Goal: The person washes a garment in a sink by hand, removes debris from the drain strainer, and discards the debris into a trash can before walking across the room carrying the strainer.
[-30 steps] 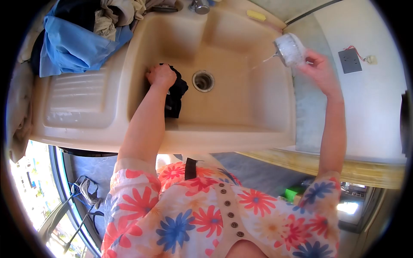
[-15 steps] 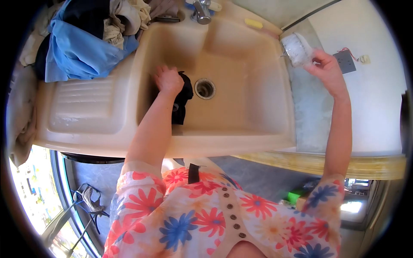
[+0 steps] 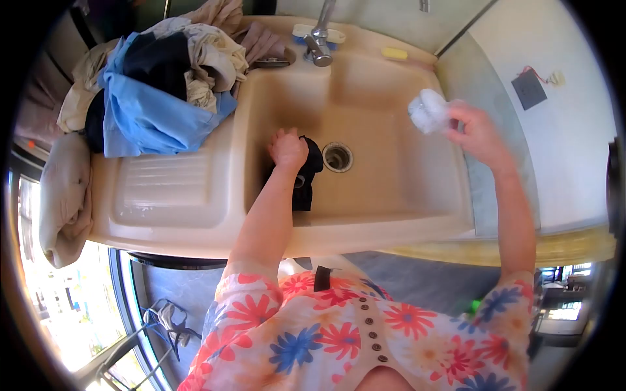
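So, on the left there's a messy pile of clothes by the ribbed drainboard. Next up, the left hand is down at the black cloth in the sink, left of the drain; can't tell if that grip's closed. By the sink's right edge, the right hand's grip is pinching a blurry white thing.

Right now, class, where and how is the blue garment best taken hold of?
Probably pinch the blue garment by its lower edge, coming from the person's side: that edge lies loose and exposed towards the ribbed drainboard, while dark cloth lies over its upper part.
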Demonstrator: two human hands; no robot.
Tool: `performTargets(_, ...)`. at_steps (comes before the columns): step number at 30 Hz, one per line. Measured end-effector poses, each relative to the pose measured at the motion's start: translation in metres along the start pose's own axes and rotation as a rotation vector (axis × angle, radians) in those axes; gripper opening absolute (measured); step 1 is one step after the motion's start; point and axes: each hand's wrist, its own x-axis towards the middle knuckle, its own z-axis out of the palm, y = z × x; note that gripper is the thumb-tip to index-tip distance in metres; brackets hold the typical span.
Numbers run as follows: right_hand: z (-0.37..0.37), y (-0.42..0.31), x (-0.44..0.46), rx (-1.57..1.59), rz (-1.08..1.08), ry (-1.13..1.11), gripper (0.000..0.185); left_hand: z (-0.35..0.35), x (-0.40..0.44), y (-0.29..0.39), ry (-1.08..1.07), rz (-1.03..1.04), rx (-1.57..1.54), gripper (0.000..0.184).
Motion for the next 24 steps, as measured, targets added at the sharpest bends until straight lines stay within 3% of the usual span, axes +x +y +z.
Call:
performTargets(2,0.008,-0.001,-0.005,-0.067,-0.012,0.014,0.018,0.011,0.003,0.001,0.117,0.065,-0.145,0.036)
performTargets(5,0.016,0.001,-0.007,-0.097,-0.01,0.018,0.017,0.018,0.016,0.007,0.016,0.105,-0.414,0.041)
performTargets(8,0.03,0.008,-0.006,-0.211,-0.108,0.058,0.016,-0.009,-0.004,0.04,-0.487,-0.182,-1.249,0.051)
performTargets(13,0.072,0.016,-0.001,-0.29,-0.276,0.231,0.011,-0.026,-0.015,0.101,-1.007,-0.163,-1.877,0.06)
performTargets(14,0.083,0.018,0.0,-0.285,-0.219,0.251,0.009,-0.034,-0.027,0.118,-1.051,-0.063,-1.97,0.061)
performTargets(17,0.094,0.006,0.002,-0.289,-0.169,0.203,0.007,-0.005,-0.025,0.131,-1.027,0.004,-2.143,0.044)
performTargets(20,0.101,-0.004,-0.01,-0.353,-0.137,0.224,0.009,0.006,-0.038,0.13,-1.157,-0.032,-2.281,0.04)
performTargets(23,0.115,-0.011,-0.02,-0.269,0.015,0.213,0.009,-0.008,-0.07,0.131,-1.257,0.1,-2.223,0.035)
performTargets(24,0.114,-0.01,-0.029,-0.299,-0.023,0.242,0.009,-0.003,-0.076,0.131,-1.221,0.08,-2.199,0.035)
